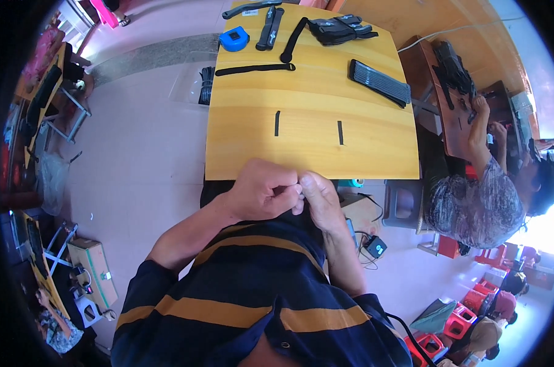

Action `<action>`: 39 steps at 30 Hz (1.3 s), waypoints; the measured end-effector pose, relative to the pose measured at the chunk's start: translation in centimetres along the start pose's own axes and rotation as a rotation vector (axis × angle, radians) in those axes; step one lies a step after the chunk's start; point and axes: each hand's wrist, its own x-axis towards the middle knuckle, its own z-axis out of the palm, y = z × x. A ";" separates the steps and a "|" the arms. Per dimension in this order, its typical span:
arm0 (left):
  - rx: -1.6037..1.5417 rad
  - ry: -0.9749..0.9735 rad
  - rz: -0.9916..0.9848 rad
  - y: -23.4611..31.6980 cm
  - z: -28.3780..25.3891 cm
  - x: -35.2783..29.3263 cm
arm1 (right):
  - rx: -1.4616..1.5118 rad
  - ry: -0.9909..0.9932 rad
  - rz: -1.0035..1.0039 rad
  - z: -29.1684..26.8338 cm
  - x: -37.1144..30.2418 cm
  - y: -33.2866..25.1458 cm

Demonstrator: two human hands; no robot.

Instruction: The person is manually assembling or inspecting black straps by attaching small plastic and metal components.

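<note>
My left hand (262, 191) and my right hand (321, 200) meet in front of my body, at the near edge of the wooden table (246, 150). The fingers of both are curled and pressed together at the tips; what they hold, if anything, is hidden or too small to make out. Just beyond them, two short black strips (277, 123) lie apart on the tabletop. Farther off is a long black strap (255, 69) with a rounded end. A flat stack of dark straps (380, 82) rests at the right side.
A blue tape measure (234, 39) sits at the far left of the table, near grey straps (269, 29) and a bundle of dark straps (341, 30). On the right, a person (476, 199) works at another table (457, 125). A grey stool (402, 205) stands between.
</note>
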 end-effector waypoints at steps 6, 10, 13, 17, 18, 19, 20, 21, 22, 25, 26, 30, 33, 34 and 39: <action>-0.514 0.664 -0.037 -2.1 -1.6 -1.6 | 0.050 0.320 -0.065 -4.0 -0.9 -1.1; -0.723 0.860 -0.168 -3.7 -8.4 -3.2 | 0.231 0.509 -0.122 -8.1 -3.4 -0.9; -0.875 0.863 -0.148 -3.6 -11.2 -4.6 | 0.156 0.301 -0.154 -9.4 -4.2 -0.9; -0.973 0.945 -0.093 -2.1 -12.9 -4.5 | 0.201 0.324 -0.144 -7.0 -2.9 -0.8; -1.059 0.947 -0.043 -1.8 -13.3 -4.4 | 0.208 0.294 -0.159 -6.9 -2.7 -0.7; -1.053 0.946 -0.040 -1.5 -13.6 -4.2 | 0.211 0.290 -0.163 -6.8 -2.7 -0.6; -1.091 0.927 -0.006 -1.2 -13.8 -4.0 | 0.199 0.281 -0.168 -6.6 -2.7 -0.7; -1.126 0.909 0.026 -1.0 -14.1 -4.0 | 0.189 0.270 -0.172 -6.4 -2.7 -0.7; -1.228 1.016 0.041 -1.3 -15.2 -4.4 | 0.240 0.374 -0.139 -6.2 -3.2 -1.1; -1.235 1.102 0.370 -4.5 -25.2 -10.7 | 0.497 0.671 -0.194 -13.3 -5.5 0.8; -1.086 1.161 0.316 -4.3 -26.2 -11.4 | 0.421 0.640 -0.216 -14.5 -6.9 1.6; -0.677 1.199 -0.002 -4.1 -26.1 -10.5 | 0.215 0.552 -0.095 -12.2 -7.7 0.7; -0.515 1.238 -0.073 -3.7 -23.1 -5.8 | 0.308 0.425 -0.061 -11.0 -5.7 2.0; -0.461 1.156 -0.056 -3.5 -22.2 -4.4 | 0.323 0.384 -0.074 -10.5 -5.0 2.4; -0.308 0.811 -0.068 -1.7 -15.5 5.3 | 0.225 0.282 -0.015 -7.9 -4.1 2.8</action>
